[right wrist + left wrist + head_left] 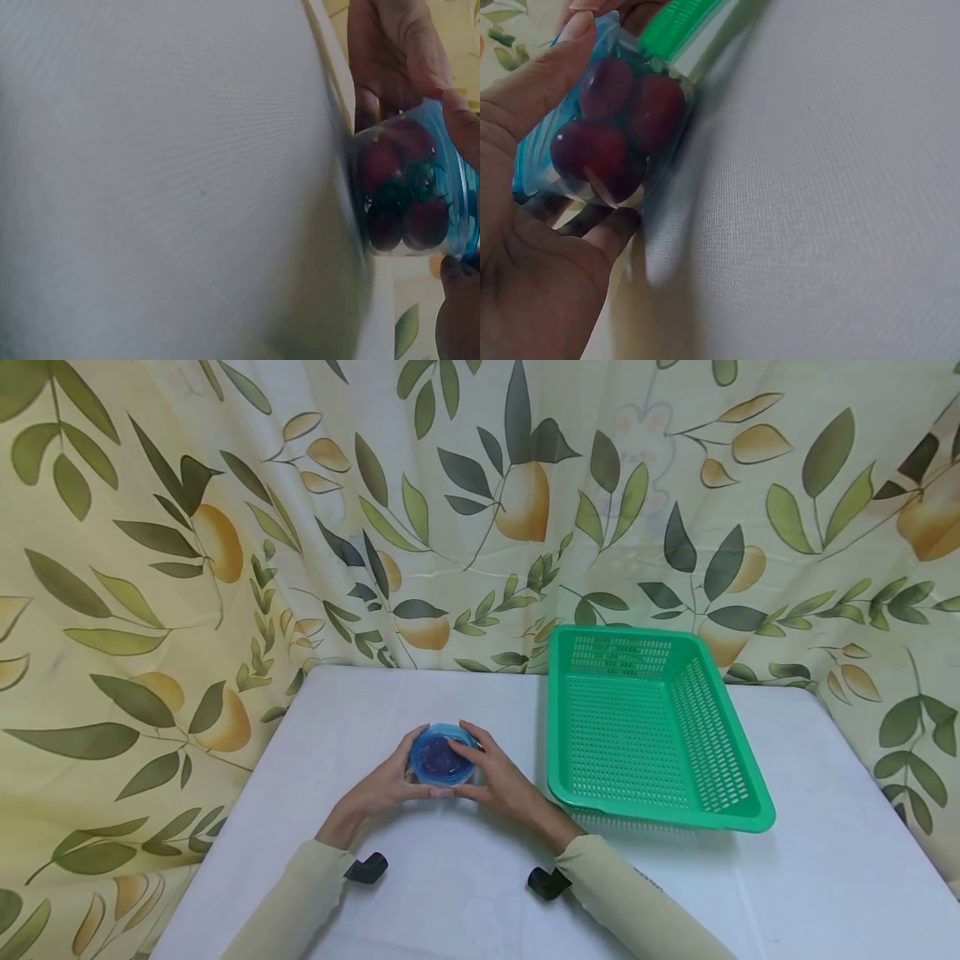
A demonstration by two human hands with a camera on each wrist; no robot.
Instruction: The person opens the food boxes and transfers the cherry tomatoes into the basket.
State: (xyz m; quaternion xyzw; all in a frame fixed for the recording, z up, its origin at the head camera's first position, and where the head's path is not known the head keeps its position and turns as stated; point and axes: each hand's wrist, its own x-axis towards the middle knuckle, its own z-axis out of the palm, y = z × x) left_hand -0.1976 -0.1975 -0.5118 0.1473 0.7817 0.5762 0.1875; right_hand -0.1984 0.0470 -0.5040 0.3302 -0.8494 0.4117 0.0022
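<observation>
A small clear plastic tub with a translucent blue top sits between both hands over the near middle of the white table. Through its wall in the left wrist view show several dark red cherry tomatoes; green stems among the tomatoes appear in the right wrist view. My left hand grips the tub's left side, its thumb at the near rim and fingers around the far side. From the right, my right hand holds it too, with one finger lying over the top.
A green plastic basket with slotted walls stands right of the hands, on the white-covered table. Behind and to the left hangs a curtain printed with leaves and yellow fruit.
</observation>
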